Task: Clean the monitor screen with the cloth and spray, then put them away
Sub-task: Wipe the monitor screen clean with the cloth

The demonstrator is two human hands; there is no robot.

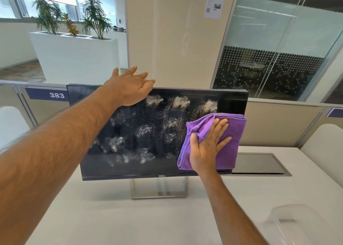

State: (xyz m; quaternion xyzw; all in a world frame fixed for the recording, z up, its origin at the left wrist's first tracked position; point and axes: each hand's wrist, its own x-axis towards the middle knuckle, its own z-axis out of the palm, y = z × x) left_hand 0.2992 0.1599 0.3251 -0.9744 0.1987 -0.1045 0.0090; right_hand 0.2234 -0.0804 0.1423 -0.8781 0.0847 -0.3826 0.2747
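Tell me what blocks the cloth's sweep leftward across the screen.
Nothing visible does. The purple cloth lies under the right hand at the monitor's right; the left hand rests at its top edge.

the monitor (157,133) stands upright mid-desk at 12 o'clock, blocking any straight reach to the partition (274,124) behind it. the left hand (130,87) covers its top edge at 11 o'clock; the right hand (207,144) and cloth (228,144) cover the screen's right side at 1 o'clock. bare desk (130,217) lies open at 6 o'clock. a clear container (289,224) sits at 4 o'clock.
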